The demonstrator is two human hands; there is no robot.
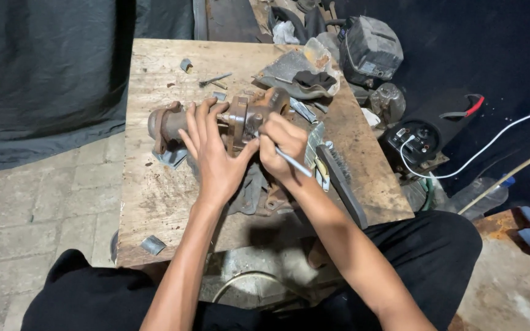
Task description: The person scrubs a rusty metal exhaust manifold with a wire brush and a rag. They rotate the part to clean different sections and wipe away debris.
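A rusty metal pipe-like part with flanges (170,122) lies across a worn wooden board (154,202). My left hand (213,150) rests flat over its middle, fingers spread against the flange. My right hand (282,147) is closed on a thin metal tool (294,163) whose tip is pressed to the part's right end; the handle sticks out toward me. A black wire brush (341,181) lies on the board just right of my right wrist.
Small bolts (215,78) and metal scraps (153,245) are scattered on the board. A dark rag and a grey sheet piece (299,76) lie at the far edge. Motor parts (369,46), a round black gauge unit (411,142), a white cable (492,144) and pliers (464,111) sit to the right.
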